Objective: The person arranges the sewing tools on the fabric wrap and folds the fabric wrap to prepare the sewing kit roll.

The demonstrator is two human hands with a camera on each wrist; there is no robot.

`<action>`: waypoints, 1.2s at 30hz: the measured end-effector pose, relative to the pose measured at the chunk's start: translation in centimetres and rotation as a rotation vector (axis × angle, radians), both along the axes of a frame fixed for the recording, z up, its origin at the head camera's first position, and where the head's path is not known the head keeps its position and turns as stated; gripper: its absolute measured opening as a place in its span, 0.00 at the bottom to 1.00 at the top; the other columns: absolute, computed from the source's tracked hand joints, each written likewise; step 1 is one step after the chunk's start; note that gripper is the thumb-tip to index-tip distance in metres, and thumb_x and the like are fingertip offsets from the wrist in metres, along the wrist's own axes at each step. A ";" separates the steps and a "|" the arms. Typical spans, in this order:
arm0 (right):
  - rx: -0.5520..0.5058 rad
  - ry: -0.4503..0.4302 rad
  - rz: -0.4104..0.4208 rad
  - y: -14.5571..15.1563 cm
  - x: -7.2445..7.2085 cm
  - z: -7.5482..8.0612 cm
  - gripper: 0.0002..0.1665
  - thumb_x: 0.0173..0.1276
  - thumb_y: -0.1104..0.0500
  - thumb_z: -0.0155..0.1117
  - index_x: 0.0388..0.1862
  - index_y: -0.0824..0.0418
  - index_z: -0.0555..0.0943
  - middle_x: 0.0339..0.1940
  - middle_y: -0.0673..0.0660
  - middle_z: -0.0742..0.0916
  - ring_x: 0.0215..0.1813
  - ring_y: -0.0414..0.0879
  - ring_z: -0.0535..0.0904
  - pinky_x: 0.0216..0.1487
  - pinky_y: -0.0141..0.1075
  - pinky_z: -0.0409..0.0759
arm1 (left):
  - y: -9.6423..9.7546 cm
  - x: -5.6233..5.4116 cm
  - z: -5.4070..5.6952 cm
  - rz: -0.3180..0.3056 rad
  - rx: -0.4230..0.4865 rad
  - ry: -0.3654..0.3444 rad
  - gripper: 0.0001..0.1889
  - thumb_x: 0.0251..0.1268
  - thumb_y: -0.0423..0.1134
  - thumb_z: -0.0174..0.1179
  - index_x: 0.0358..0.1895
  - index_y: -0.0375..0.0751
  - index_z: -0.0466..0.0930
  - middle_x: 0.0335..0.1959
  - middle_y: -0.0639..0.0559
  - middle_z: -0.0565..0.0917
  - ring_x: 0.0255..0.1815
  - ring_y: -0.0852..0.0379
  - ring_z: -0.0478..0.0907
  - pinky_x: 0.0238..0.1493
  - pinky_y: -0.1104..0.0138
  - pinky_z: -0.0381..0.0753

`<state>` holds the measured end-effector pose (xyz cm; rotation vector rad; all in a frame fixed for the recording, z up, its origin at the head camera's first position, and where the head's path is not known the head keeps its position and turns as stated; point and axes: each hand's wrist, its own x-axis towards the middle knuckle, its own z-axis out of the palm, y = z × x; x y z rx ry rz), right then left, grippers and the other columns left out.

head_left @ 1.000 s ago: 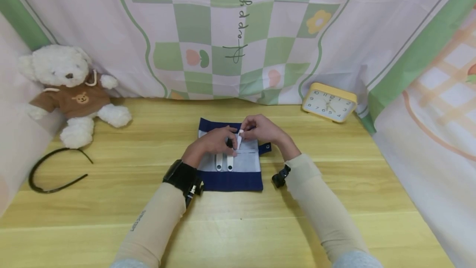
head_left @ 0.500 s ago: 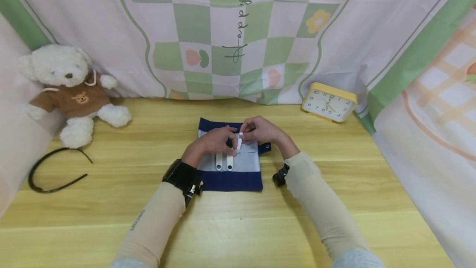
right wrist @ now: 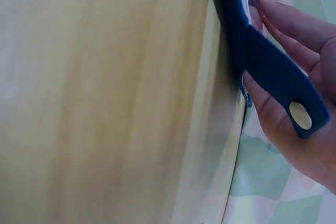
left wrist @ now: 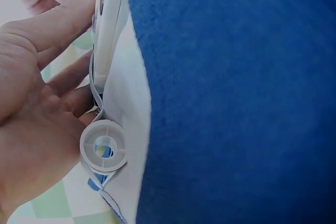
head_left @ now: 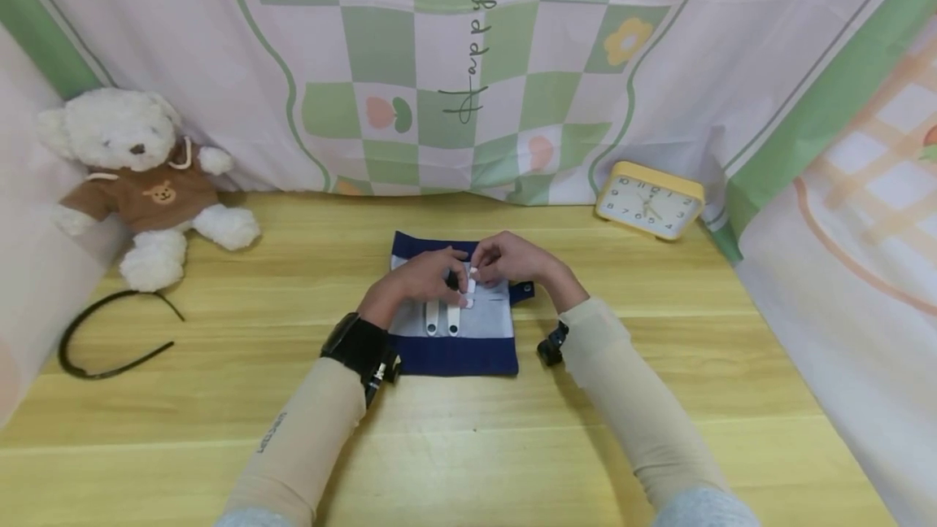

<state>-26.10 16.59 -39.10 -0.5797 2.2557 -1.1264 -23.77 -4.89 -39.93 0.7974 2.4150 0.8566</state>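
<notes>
An unfolded navy pouch (head_left: pixel 454 356) with a pale grey lining lies on the table, its strap (right wrist: pixel 283 82) and snap at the right. My right hand (head_left: pixel 508 257) pinches the top of a slim white tool (head_left: pixel 471 286) over the pouch's elastic band. Its far end meets the band; its kind does not show. My left hand (head_left: pixel 424 275) rests over the lining, thumb and forefinger at the band beside the tool. Below it, two white handles (head_left: pixel 454 320) with dark round ends stick out. In the left wrist view, the band loops round a white bobbin (left wrist: pixel 103 145).
A white teddy bear (head_left: pixel 146 185) in a brown top sits at the back left, with a black headband (head_left: pixel 66 348) before it. A yellow alarm clock (head_left: pixel 647 202) stands at the back right. A patterned curtain (head_left: pixel 439 47) hangs behind the table (head_left: pixel 468 446).
My right hand has moved slightly toward me, bringing the slim white tool down to the band. Less of it shows now. My left hand has stayed almost still.
</notes>
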 end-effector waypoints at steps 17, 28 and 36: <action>0.064 0.053 0.015 -0.2 -0.1 -0.1 0.05 0.71 0.68 0.66 0.43 0.67 0.85 0.34 0.59 0.87 0.33 0.46 0.79 0.37 0.39 0.79 | 0.1 0.2 0.2 -0.018 0.017 -0.001 0.04 0.66 0.37 0.70 0.39 0.43 0.85 0.79 0.38 0.60 0.82 0.41 0.45 0.75 0.51 0.60; 0.066 0.057 0.007 -0.3 0.0 0.0 0.04 0.70 0.68 0.65 0.42 0.67 0.85 0.33 0.58 0.86 0.31 0.46 0.77 0.35 0.38 0.78 | 0.0 0.0 0.0 -0.033 0.033 -0.001 0.05 0.66 0.37 0.70 0.38 0.44 0.83 0.78 0.37 0.61 0.82 0.42 0.46 0.76 0.52 0.60; 0.070 0.073 -0.009 -0.5 0.0 0.1 0.06 0.72 0.69 0.61 0.44 0.68 0.84 0.33 0.59 0.85 0.31 0.47 0.78 0.35 0.39 0.78 | -0.1 0.0 0.0 -0.035 0.042 -0.001 0.05 0.67 0.36 0.69 0.37 0.43 0.82 0.78 0.36 0.62 0.82 0.41 0.45 0.75 0.51 0.61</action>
